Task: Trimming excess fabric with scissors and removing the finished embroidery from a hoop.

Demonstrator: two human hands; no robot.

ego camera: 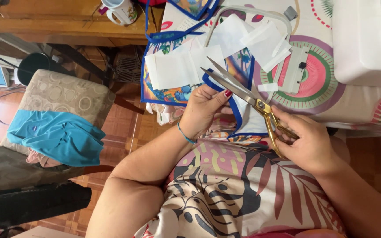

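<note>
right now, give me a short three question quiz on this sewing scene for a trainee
1. True or false: the scissors have their blades apart.
2. Which hand holds the scissors by their gold handles: A the left hand, B the right hand?
3. What colour is the trim on the printed fabric under the left hand?

Key: 1 true. 2 B. 3 blue.

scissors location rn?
Head view, right of centre: the scissors are in the right hand, blades open and pointing up-left over the blue-trimmed fabric held by the left hand.
</note>
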